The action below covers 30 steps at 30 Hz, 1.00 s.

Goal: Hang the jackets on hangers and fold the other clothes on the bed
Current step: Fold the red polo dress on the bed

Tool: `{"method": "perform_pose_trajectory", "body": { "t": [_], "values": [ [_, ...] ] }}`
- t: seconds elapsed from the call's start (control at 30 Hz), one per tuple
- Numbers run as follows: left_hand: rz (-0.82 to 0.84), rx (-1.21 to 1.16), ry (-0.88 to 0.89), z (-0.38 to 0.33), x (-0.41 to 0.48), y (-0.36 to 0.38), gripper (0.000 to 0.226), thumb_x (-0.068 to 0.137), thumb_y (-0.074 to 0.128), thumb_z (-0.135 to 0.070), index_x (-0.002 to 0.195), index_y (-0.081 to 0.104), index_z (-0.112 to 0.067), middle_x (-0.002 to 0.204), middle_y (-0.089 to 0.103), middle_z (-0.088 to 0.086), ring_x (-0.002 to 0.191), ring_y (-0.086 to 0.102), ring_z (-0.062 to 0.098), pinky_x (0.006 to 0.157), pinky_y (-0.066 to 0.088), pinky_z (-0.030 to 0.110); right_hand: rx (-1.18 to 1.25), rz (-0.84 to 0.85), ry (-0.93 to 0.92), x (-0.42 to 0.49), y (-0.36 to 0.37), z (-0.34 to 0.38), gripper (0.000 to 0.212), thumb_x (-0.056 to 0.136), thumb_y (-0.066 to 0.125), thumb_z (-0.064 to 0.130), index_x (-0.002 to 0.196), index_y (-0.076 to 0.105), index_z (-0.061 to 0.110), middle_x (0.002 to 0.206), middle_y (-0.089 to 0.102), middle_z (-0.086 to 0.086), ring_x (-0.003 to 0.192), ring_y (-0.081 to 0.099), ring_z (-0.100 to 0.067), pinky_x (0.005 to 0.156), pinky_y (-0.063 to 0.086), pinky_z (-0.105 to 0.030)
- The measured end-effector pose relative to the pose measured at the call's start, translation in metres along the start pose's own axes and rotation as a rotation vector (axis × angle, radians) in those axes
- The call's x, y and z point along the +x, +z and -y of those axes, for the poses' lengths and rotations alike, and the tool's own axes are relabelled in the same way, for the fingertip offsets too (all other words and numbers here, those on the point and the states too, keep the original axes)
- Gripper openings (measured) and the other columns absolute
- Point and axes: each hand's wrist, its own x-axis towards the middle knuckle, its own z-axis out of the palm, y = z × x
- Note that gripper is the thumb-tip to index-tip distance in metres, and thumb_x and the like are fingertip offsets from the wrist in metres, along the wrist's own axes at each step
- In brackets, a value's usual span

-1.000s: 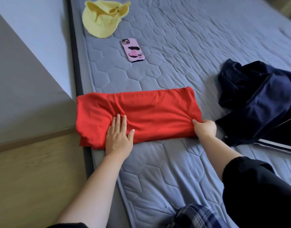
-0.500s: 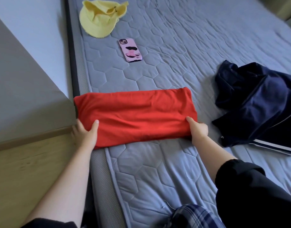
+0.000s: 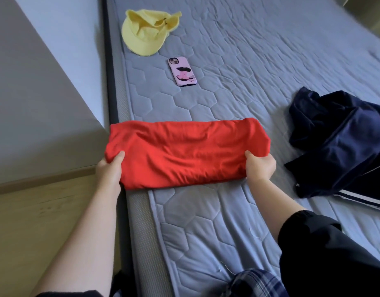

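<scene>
A red garment (image 3: 184, 151), folded into a long band, lies across the left edge of the grey quilted bed (image 3: 238, 82). My left hand (image 3: 109, 168) grips its left end, thumb on top and fingers underneath. My right hand (image 3: 260, 167) grips its right end the same way. The near edge of the band is bunched and slightly raised off the mattress. A dark navy jacket (image 3: 343, 142) with white stripes lies crumpled to the right, apart from the red garment.
A yellow cap (image 3: 146, 33) and a phone in a pink case (image 3: 182, 72) lie farther up the bed. A grey wall and wooden floor (image 3: 34, 221) run along the bed's left side. A plaid cloth (image 3: 255, 281) shows at the bottom edge.
My left hand slid from pressing flat on the garment to its left end and now grips it. Both hands have lifted the near edge a little.
</scene>
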Motion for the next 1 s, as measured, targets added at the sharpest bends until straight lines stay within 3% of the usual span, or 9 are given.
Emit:
{"method": "perform_pose_trajectory", "body": {
  "t": [0.23,0.33,0.43,0.57,0.7,0.8,0.9,0.97,1.0],
  "values": [
    [0.263,-0.215,0.073,-0.015,-0.027,0.032,0.024,0.091,0.062,-0.015,0.115,0.06,-0.019,0.115,0.067,0.007,0.1,0.064,0.02,0.089,0.052,0.035,-0.012,-0.154,-0.183,0.008,-0.011,0.044,0.027,0.081,0.066,0.027,0.102,0.063,0.011,0.099,0.067,-0.008,0.097,0.063,-0.027,0.079,0.041,-0.027],
    [0.149,0.087,-0.013,0.013,-0.027,0.029,0.027,0.088,0.062,-0.005,0.115,0.059,-0.008,0.116,0.064,0.021,0.098,0.062,0.028,0.093,0.05,0.044,-0.195,-0.117,-0.091,0.02,-0.025,0.046,0.024,0.082,0.059,0.02,0.102,0.059,0.008,0.107,0.065,-0.015,0.104,0.06,-0.034,0.087,0.044,-0.035],
    [0.072,0.243,-0.053,0.023,-0.024,0.022,0.034,0.085,0.065,-0.008,0.118,0.057,-0.006,0.117,0.063,0.021,0.103,0.061,0.033,0.092,0.051,0.046,-0.278,-0.11,-0.067,0.016,-0.031,0.047,0.023,0.081,0.05,0.011,0.103,0.055,0.007,0.11,0.062,-0.018,0.106,0.058,-0.037,0.088,0.043,-0.036],
    [0.04,0.379,0.113,0.011,-0.024,0.023,0.055,0.08,0.069,-0.008,0.131,0.05,-0.01,0.126,0.059,0.013,0.112,0.057,0.03,0.091,0.042,0.033,-0.278,-0.094,-0.352,-0.021,-0.01,0.069,0.024,0.081,0.049,0.014,0.104,0.054,0.013,0.1,0.066,-0.017,0.095,0.06,-0.039,0.077,0.041,-0.037],
    [-0.056,0.311,0.273,0.003,-0.023,0.018,0.055,0.08,0.062,0.003,0.133,0.048,-0.004,0.128,0.055,0.017,0.113,0.056,0.029,0.1,0.042,0.037,-0.238,0.129,-0.736,-0.085,0.021,0.09,0.031,0.081,0.058,0.011,0.112,0.061,0.014,0.1,0.069,-0.013,0.091,0.061,-0.037,0.069,0.036,-0.036],
    [-0.075,0.181,0.323,-0.008,-0.019,0.016,0.033,0.09,0.055,-0.004,0.123,0.056,-0.005,0.116,0.06,0.011,0.091,0.063,0.019,0.081,0.048,0.026,-0.27,0.563,-1.009,-0.126,0.04,0.089,0.042,0.082,0.066,0.018,0.123,0.06,0.014,0.115,0.067,-0.005,0.096,0.063,-0.025,0.083,0.041,-0.028],
    [0.187,-0.116,-0.022,-0.019,-0.022,0.022,0.039,0.103,0.036,-0.031,0.13,0.05,-0.007,0.117,0.057,0.014,0.09,0.062,0.014,0.079,0.048,0.024,-0.305,0.839,-0.898,-0.136,0.048,0.075,0.043,0.092,0.059,0.031,0.132,0.053,0.015,0.117,0.064,-0.003,0.087,0.055,-0.009,0.08,0.036,-0.017],
    [0.274,-0.142,-0.181,-0.022,-0.025,0.023,0.039,0.101,0.037,-0.039,0.119,0.057,-0.011,0.111,0.059,0.011,0.092,0.06,0.019,0.076,0.049,0.028,-0.248,0.752,-0.762,-0.128,0.046,0.065,0.035,0.095,0.054,0.027,0.127,0.058,0.014,0.112,0.064,-0.003,0.092,0.056,-0.012,0.083,0.038,-0.019],
    [0.265,-0.083,-0.152,-0.022,-0.024,0.024,0.032,0.099,0.044,-0.037,0.109,0.061,-0.011,0.108,0.062,0.011,0.091,0.061,0.023,0.074,0.05,0.032,-0.243,0.677,-0.729,-0.121,0.045,0.059,0.031,0.095,0.053,0.024,0.123,0.059,0.013,0.114,0.063,-0.004,0.1,0.057,-0.016,0.089,0.039,-0.022]
  ]
}}
